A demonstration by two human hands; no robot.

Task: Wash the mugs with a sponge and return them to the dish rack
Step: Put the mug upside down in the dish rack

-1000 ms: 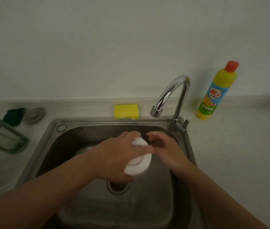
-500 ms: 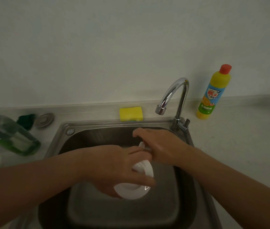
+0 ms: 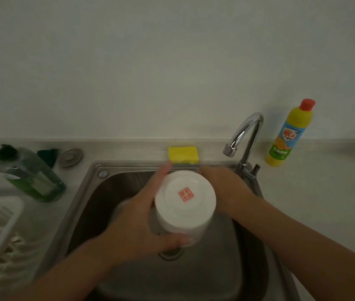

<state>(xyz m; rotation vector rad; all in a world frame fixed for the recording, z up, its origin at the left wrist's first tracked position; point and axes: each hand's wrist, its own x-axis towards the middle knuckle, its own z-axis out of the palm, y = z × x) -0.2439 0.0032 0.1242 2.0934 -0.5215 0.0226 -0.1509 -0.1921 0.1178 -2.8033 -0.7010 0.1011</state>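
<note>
Head view: upturned mug in left hand.

left hand gripping upturned mug, sink

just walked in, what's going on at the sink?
A person is working bare-handed over the steel sink. The left grip holds a white mug bottom up, the red stamp on its base facing the camera. The right grip is against the mug's right side, and its fingers are hidden. The yellow sponge lies untouched on the ledge behind the sink. No water shows at the faucet. The white dish rack sits at the left edge.
</note>
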